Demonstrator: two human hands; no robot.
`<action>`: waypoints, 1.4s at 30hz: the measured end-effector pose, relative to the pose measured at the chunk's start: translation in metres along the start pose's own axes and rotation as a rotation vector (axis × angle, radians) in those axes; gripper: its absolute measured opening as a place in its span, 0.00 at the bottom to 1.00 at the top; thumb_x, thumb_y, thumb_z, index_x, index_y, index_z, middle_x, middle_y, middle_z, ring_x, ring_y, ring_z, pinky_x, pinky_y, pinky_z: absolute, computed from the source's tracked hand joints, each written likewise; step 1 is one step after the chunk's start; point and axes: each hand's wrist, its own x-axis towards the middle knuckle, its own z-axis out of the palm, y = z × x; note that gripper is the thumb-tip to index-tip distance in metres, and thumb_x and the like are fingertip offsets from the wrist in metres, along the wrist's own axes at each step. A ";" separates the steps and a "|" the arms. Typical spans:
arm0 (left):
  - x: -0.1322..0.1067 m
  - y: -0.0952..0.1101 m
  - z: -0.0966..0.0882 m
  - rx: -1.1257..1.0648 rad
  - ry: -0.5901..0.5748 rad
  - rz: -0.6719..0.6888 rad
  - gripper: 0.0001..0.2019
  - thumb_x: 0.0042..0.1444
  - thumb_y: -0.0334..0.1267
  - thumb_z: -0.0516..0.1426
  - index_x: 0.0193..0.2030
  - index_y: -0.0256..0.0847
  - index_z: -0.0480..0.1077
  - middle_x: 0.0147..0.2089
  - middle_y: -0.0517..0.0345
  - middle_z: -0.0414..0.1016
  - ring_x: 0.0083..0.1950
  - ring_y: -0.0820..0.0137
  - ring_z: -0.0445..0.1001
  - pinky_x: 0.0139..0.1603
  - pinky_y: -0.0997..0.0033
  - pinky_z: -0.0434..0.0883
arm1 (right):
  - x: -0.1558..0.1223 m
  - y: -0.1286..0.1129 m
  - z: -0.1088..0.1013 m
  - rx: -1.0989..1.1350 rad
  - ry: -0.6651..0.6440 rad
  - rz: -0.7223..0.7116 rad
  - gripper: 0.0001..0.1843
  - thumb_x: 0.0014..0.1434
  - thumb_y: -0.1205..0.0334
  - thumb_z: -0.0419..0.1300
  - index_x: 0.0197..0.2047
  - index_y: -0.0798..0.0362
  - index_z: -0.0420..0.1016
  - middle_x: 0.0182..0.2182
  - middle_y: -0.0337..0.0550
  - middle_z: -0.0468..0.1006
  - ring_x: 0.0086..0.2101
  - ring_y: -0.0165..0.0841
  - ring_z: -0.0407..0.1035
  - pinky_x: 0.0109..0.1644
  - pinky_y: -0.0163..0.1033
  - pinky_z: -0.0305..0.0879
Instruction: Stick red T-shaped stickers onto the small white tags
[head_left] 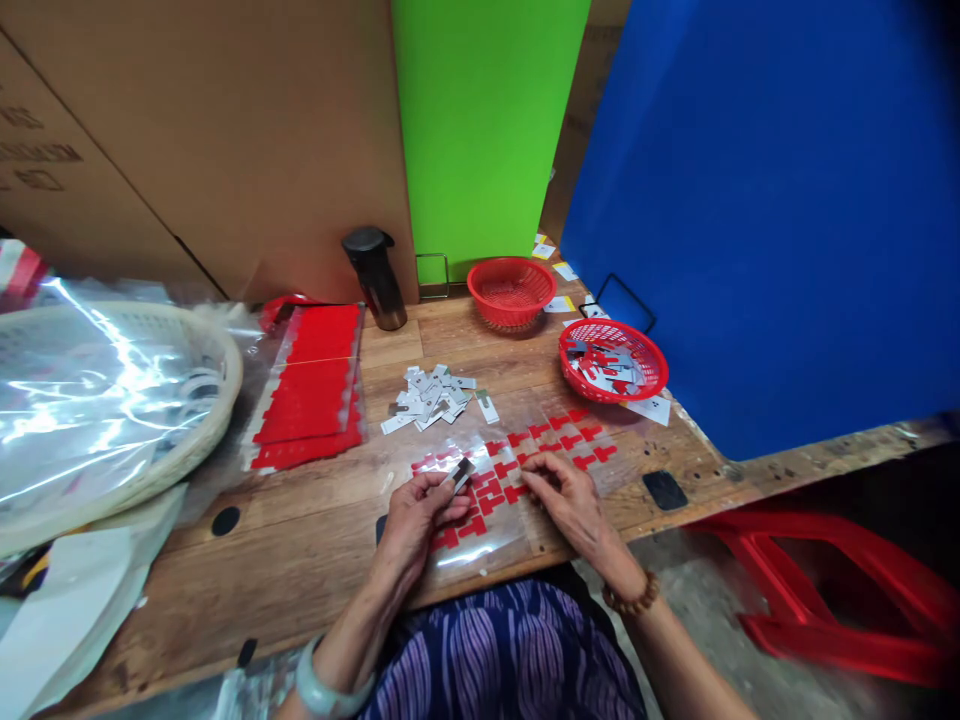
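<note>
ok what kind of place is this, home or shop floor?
Likely a small hand-assembly workstation. The left hand holds a small metal piece over a clear sheet of red stickers; a loose pile of metal pieces, a red basket of finished parts, and cardboard cartons behind.

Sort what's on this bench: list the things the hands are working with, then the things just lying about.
In use:
left hand pinching a small metal piece
right hand on the clear sheet of red stickers
pile of metal pieces
red basket of finished-looking pieces

Lying about:
black flask
empty red basket
wicker basket
</note>
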 end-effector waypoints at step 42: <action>0.012 -0.015 0.005 -0.004 0.103 0.095 0.08 0.49 0.27 0.60 0.36 0.33 0.66 0.25 0.52 0.78 0.29 0.68 0.79 0.30 0.77 0.75 | -0.010 -0.002 0.038 -0.393 -0.011 -0.206 0.07 0.59 0.70 0.48 0.31 0.52 0.61 0.31 0.42 0.65 0.35 0.35 0.62 0.41 0.40 0.60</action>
